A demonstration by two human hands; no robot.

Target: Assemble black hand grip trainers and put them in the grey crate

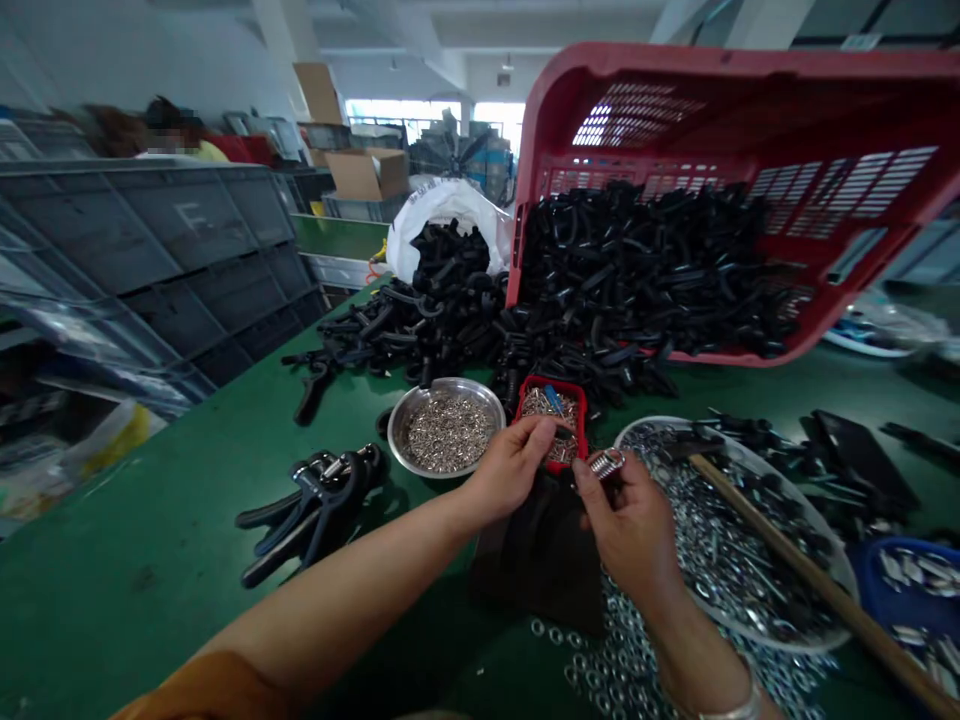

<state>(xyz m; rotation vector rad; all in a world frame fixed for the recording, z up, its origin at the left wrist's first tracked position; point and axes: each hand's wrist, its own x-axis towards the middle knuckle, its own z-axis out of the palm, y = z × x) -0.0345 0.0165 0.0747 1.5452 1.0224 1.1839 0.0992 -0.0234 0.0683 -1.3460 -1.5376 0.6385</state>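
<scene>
My left hand (514, 470) is closed in front of the small red box, its thumb and fingers pinching a black plastic piece (561, 430) that is mostly covered. Close beside it, my right hand (634, 520) grips a silver coil spring (606, 462) between thumb and fingers. Below both hands lies a dark flat block (536, 575) on the table. The red box (583, 420) holds small rivets and something blue. To its left stands a metal bowl (397, 440) of small metal pieces. Several hand grippers with black handles (319, 510) lie together farther left.
A large red basket (536, 120) tipped on its side spills black handles (600, 270) across the green table (180, 530). At right, a hammer (787, 550) rests across a white tray (844, 600) of metal parts. Loose nuts (615, 660) lie in front. Grey crates (150, 230) stand left.
</scene>
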